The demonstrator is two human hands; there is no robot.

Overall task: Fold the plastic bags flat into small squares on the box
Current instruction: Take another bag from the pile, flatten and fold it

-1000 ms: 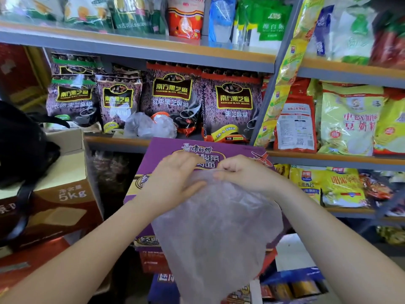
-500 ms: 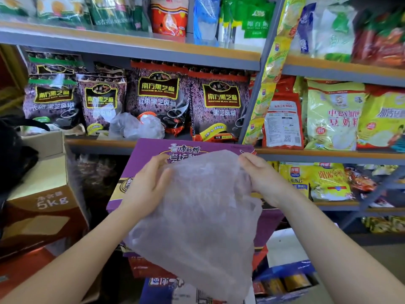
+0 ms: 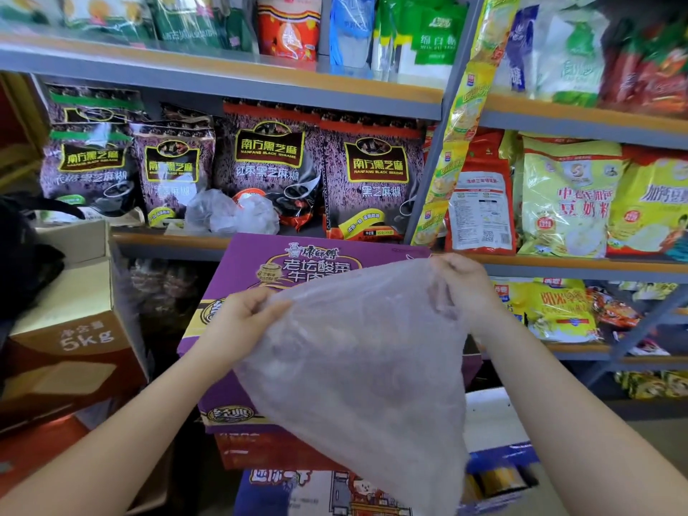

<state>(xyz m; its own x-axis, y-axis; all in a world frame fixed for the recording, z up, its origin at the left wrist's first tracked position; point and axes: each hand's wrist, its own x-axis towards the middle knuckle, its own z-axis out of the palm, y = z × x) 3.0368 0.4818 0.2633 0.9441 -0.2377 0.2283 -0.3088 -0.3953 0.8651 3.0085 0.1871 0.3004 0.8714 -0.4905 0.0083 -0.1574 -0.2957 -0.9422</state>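
Observation:
A thin translucent plastic bag (image 3: 365,366) hangs spread out in the air above the purple noodle box (image 3: 242,266). My left hand (image 3: 242,310) pinches its upper left corner. My right hand (image 3: 461,281) grips its upper right corner, a little higher. The bag's lower end droops down past the box's front edge and hides most of the box top. More crumpled clear bags (image 3: 231,214) lie on the shelf behind the box.
Shelves (image 3: 260,87) packed with food packets fill the background. A brown 5kg carton (image 3: 67,329) stands at the left, with a black bag (image 3: 22,262) on it. Under the purple box are stacked red and blue cartons (image 3: 298,489).
My hands have moved apart, from touching near the bag's top middle to its two upper corners, stretching the bag wide. The right hand has risen higher than the left.

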